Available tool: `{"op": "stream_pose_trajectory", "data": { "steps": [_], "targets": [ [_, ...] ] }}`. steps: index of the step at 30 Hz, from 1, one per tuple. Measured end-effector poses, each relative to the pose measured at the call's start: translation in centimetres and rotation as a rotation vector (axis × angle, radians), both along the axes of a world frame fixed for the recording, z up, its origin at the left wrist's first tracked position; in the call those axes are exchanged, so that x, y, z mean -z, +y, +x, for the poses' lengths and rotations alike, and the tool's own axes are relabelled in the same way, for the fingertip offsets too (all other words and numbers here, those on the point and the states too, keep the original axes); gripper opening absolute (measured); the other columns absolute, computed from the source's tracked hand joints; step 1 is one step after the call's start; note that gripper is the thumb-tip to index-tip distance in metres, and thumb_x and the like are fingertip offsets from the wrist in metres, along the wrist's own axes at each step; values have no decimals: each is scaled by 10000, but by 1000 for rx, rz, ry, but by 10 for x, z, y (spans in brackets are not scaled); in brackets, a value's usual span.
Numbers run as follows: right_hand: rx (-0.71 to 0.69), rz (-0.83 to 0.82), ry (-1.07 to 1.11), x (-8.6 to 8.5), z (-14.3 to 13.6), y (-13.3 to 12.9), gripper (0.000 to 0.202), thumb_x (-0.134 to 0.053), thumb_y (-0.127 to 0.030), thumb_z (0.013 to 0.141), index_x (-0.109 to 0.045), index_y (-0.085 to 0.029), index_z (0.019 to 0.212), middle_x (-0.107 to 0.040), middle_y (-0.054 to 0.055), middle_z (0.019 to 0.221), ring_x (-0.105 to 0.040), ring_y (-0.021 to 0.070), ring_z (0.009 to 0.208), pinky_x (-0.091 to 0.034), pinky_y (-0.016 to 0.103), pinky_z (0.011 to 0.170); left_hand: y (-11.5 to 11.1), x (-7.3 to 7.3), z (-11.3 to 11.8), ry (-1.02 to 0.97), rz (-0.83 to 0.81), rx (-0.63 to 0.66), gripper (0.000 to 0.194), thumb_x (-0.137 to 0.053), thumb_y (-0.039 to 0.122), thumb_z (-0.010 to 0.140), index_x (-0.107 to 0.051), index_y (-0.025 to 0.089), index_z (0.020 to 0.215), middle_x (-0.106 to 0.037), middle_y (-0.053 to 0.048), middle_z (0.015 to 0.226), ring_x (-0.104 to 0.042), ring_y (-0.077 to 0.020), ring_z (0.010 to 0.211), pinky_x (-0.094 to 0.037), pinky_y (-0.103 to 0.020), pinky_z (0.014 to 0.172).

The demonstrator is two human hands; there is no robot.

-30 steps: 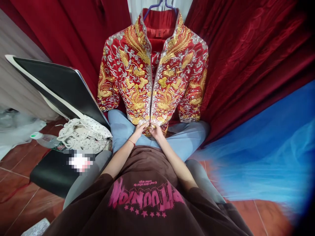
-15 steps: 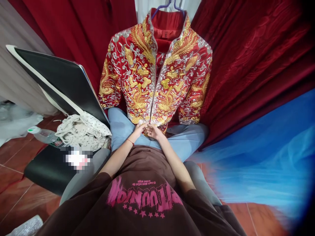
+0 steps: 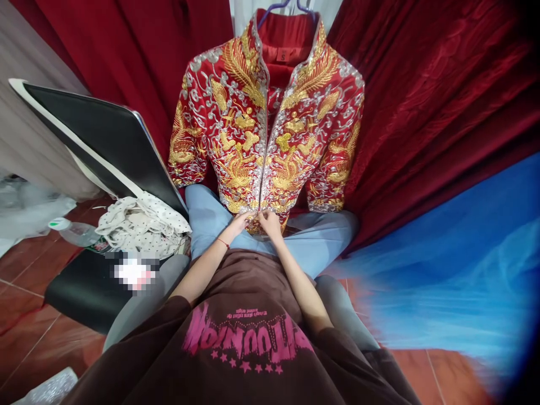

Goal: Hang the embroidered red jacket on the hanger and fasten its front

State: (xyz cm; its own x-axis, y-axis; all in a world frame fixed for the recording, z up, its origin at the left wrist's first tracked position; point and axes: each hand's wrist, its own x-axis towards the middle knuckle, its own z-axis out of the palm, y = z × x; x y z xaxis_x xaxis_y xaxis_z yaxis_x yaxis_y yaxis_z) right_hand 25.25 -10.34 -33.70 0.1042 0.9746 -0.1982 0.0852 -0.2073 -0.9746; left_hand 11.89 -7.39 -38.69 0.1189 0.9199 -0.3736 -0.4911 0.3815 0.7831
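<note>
A red jacket (image 3: 236,118) with gold and silver embroidery hangs in front of me from a purple hanger (image 3: 276,8). Its front edges meet near the hem and part toward the collar. My left hand (image 3: 240,223) is closed on the hem, just left of the front opening. Right of that opening, my right hand (image 3: 270,223) pinches the jacket's lower edge, knuckles raised. The fingertips are too small to show whether a fine item is between them. Below the hands, a strip of embroidered fabric shows over my lap.
A black chair (image 3: 93,129) with a white strap and a polka-dot cloth bag (image 3: 139,228) stands at left. Near it lies a plastic bottle (image 3: 71,229). Dark red curtains (image 3: 422,101) hang behind the jacket, and blue tulle (image 3: 447,281) spreads at right.
My right hand has turned from palm up with loosely curled fingers to a pinch at the hem. My left hand stays at the hem. The jacket has shifted very slightly.
</note>
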Motion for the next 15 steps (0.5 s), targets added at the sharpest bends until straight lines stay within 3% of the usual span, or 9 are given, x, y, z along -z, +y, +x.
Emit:
{"op": "stream_pose_trajectory", "data": {
  "steps": [9,15],
  "targets": [
    [53,164,-53,-11,-4,-5,151,-687,-238,741,-593,-228,624,-558,-45,592,-476,121,610,-378,223,639,0,0,0,-4,-6,-3,147,-789,186,605,-720,149,730,-740,-51,813,-633,-151,783,-448,-250,695],
    [152,61,155,-8,-10,2,110,-627,-207,713,-575,-217,617,-547,-56,572,-458,96,552,-374,202,551,0,4,4,39,10,-70,198,-815,181,587,-712,161,755,-735,-34,794,-641,-156,761,-454,-267,712]
  ]
}}
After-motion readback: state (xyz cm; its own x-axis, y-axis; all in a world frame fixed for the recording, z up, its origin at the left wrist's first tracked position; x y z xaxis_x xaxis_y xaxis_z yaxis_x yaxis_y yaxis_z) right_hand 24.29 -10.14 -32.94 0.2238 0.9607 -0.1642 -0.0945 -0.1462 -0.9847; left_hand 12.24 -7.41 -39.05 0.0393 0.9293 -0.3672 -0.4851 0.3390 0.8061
